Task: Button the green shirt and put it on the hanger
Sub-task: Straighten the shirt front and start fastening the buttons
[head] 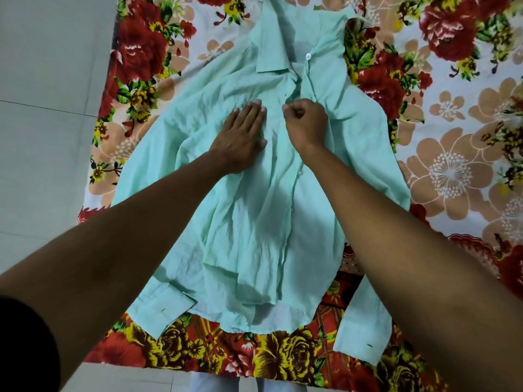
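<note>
The green shirt lies front up and crumpled on a floral bedsheet, collar away from the person, its front still open at the neck where one white button shows. The left hand lies flat with straight fingers pressing on the shirt's chest. Just beside it, the right hand is curled, its fingers pinching the edge of the shirt's front placket.
</note>
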### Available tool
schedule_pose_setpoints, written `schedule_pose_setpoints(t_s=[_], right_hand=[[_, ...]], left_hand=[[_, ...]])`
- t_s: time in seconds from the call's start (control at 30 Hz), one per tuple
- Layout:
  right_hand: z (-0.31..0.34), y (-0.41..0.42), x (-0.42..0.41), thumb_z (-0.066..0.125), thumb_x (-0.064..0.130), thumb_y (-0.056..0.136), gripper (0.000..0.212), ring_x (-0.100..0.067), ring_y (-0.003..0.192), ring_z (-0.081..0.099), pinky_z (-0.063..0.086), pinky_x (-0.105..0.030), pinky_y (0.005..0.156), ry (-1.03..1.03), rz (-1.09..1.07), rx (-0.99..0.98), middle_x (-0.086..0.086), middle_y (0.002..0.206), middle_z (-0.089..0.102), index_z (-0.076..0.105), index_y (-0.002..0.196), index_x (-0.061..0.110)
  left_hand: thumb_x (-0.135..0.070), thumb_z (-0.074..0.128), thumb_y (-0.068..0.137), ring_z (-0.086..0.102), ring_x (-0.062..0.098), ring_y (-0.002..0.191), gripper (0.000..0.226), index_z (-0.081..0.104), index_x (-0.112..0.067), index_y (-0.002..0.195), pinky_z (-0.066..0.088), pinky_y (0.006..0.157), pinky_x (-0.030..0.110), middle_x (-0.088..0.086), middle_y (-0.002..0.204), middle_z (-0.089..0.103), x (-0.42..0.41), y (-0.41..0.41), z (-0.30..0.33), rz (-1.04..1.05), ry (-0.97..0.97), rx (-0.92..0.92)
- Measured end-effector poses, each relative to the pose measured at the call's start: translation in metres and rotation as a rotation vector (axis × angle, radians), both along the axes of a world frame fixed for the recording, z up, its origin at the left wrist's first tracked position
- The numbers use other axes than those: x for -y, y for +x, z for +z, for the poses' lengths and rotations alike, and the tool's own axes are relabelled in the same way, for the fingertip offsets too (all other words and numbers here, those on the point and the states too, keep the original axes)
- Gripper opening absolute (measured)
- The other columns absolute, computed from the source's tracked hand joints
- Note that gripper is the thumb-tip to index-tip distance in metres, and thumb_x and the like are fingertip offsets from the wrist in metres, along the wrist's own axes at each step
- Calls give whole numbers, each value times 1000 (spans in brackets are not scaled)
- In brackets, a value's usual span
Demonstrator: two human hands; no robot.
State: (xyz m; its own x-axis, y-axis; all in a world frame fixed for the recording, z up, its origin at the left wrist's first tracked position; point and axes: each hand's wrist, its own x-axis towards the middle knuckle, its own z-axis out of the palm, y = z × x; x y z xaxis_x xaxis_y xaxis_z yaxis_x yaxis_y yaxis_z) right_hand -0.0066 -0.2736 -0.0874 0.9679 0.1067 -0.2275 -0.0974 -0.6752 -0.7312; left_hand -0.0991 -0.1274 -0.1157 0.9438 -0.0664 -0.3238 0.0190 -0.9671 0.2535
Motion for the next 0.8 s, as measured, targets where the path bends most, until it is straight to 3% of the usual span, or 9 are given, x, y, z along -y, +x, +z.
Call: schedule_pose_setpoints(t_s=[0.13,0.23,0.3,0.37,0.47,0.53,0.63,0.7,0.8], right_hand=[[-1,-18,0,58,24,102,17,-13,71,52,40,-28,71,144,20,-101,7,76,54,51,91,13],[-4,-31,1,69,35,93,30,-24,74,63,51,-37,73,158,5,-241,-6,85,63,45,99,17],[-6,-39,7,75,23,85,26,-28,72,66,54,-40,71,126,46,-312,-13,82,67,52,93,15],[-5,-44,12,73,10,86,16,-21,65,59,48,-35,67,86,114,-340,-12,72,62,62,76,4],[2,-49,18,66,10,95,8,0,59,54,45,-14,61,198,76,-359,2,72,60,66,91,3],[9,-52,19,58,15,100,7,-5,64,51,41,-14,58,275,32,-385,3,76,53,57,94,10],[21,-59,16,56,29,98,17,-25,88,60,52,-29,77,400,-81,-480,-14,96,61,52,97,13],[20,-63,17,62,43,90,34,-35,108,69,58,-51,95,506,-153,-586,-21,118,69,57,106,14],[27,-70,21,69,33,96,30,-26,109,73,57,-51,100,626,-137,-694,-12,117,76,68,117,12]], left_hand=[[-39,28,109,-3,28,159,68,1,-6,163,-4,128,41,15,171,-2,-2,-1,4,0,-30,23],[-26,30,108,2,31,159,64,4,-3,162,1,129,41,17,170,2,1,-6,12,-37,-69,136],[-25,28,109,4,30,159,62,6,-4,162,4,130,42,16,170,5,3,-15,12,-100,-87,164],[-30,24,109,8,32,158,60,11,-5,162,6,129,45,17,170,9,-1,-25,6,-134,-48,132],[-33,29,108,8,33,158,63,12,-6,162,6,128,47,15,170,9,-9,-31,1,-98,12,86],[-31,33,108,3,32,158,65,7,-5,162,2,129,45,16,171,4,-7,-30,6,-35,7,58],[-28,29,108,-1,31,158,65,2,-4,162,0,129,42,17,170,-1,1,-37,16,12,-73,77],[-29,21,106,1,30,159,64,2,-5,162,2,129,40,16,171,0,8,-48,20,-64,-143,126],[-30,19,105,2,28,159,65,3,-5,162,2,129,40,15,171,2,14,-63,17,-98,-167,111]])
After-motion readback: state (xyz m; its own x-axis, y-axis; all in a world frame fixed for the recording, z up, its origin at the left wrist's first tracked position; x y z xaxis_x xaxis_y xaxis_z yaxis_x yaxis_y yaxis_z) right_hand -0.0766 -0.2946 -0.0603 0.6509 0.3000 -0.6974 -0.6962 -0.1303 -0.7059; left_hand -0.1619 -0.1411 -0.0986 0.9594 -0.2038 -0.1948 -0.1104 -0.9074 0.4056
